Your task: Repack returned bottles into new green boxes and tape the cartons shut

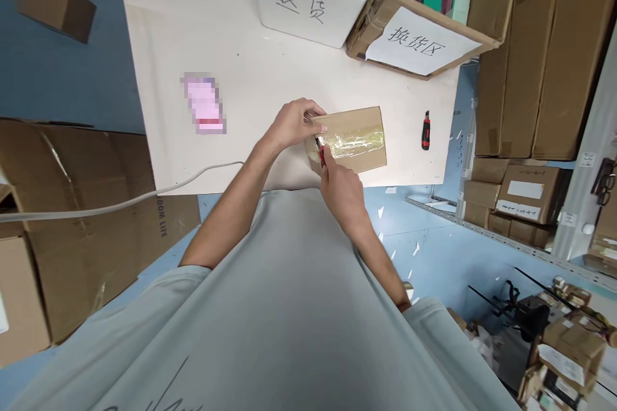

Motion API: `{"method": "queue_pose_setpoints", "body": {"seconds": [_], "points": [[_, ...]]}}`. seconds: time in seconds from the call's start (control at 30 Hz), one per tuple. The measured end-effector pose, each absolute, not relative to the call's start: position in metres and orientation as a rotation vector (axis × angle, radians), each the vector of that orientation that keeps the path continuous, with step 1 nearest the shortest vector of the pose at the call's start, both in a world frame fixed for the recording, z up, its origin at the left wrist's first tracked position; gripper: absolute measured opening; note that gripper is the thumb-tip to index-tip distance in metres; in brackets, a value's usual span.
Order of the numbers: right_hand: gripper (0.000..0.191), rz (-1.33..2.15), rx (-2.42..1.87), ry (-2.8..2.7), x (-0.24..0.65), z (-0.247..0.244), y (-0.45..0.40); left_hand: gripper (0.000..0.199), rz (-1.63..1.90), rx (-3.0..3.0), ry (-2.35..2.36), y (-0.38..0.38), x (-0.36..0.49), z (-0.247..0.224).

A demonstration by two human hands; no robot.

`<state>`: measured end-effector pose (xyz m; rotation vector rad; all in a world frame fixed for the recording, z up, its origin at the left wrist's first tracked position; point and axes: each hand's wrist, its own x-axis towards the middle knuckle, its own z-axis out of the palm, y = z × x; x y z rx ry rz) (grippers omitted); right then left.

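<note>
A small brown cardboard box (369, 117) with shiny clear tape across its top lies near the front edge of the white table. My left hand (296, 122) grips the box's left end, its fingers bent over the upper corner. In my right hand (343, 189) is a red and black box cutter (322, 153), with its tip at the taped left end of the box. My right fingers are wrapped round it and cover much of the handle. A second red and black box cutter (425, 131) lies on the table to the right, apart from both hands.
A white bin (308, 9) and a cardboard carton (361, 38) with green boxes inside stand at the table's back, both with handwritten labels. A blurred pink item (205, 103) lies left. A white cable (193, 176) crosses the left front edge. Large cartons (96, 205) flank the table.
</note>
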<state>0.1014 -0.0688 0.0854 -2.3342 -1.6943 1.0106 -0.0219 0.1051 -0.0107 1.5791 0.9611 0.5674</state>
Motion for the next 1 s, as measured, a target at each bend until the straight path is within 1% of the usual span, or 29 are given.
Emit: {"method": "queue_pose_setpoints", "body": {"seconds": [0.13, 0.37, 0.53, 0.6, 0.7, 0.8, 0.87, 0.93, 1.0], "points": [[0.067, 0.966, -2.332, -1.7, 0.089, 0.077, -0.077, 0.03, 0.578, 1.579, 0.993, 0.104, -0.02, -0.015], [0.068, 1.068, -2.568, -1.785, 0.086, 0.105, -0.086, 0.029, 0.611, 1.535, 0.995, 0.102, -0.02, -0.021], [0.072, 0.987, -2.498, -1.912, 0.086, 0.105, -0.096, 0.027, 0.603, 1.531, 1.004, 0.103, -0.021, -0.014], [0.071, 0.996, -2.466, -1.93, 0.091, 0.112, -0.108, 0.026, 0.595, 1.528, 0.995, 0.101, -0.022, -0.011], [0.067, 1.053, -2.473, -1.911, 0.104, 0.138, -0.124, 0.028, 0.59, 1.537, 1.006, 0.096, -0.024, -0.01], [0.062, 1.04, -2.453, -1.783, 0.127, 0.164, -0.129, 0.033, 0.592, 1.565, 1.058, 0.089, -0.025, -0.009], [0.06, 0.935, -2.453, -1.618, 0.15, 0.169, -0.127, 0.036, 0.603, 1.601, 1.117, 0.084, -0.023, -0.004], [0.057, 0.791, -2.485, -1.437, 0.177, 0.158, -0.121, 0.037, 0.626, 1.673, 1.18, 0.077, -0.017, 0.006], [0.054, 0.681, -2.53, -1.273, 0.205, 0.138, -0.114, 0.037, 0.651, 1.767, 1.204, 0.068, -0.002, 0.02]]}}
